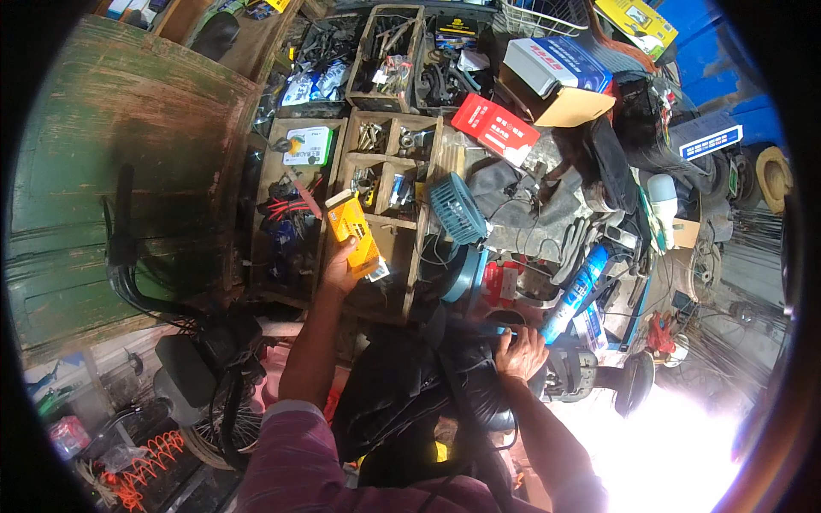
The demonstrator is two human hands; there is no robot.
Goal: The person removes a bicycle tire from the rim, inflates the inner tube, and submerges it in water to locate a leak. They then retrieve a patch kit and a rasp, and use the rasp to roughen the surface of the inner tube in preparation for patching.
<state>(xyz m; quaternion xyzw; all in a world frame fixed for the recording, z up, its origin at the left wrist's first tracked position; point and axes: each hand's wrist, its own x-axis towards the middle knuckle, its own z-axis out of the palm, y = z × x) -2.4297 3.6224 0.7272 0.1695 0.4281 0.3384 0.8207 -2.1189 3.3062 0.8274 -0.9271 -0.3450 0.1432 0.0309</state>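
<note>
Yellow box (352, 232) gripped in left hand (340, 267) over wooden tray (418, 248); right hand (522, 354) near blue can (577, 292), can't tell its grip.

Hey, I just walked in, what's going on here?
A person's left hand is holding a yellow box over a wooden tray with compartments, some holding small metal parts. The right hand is by the lower end of a blue can; whether it touches the can is hard to tell. A red box lies farther back among the clutter.
</note>
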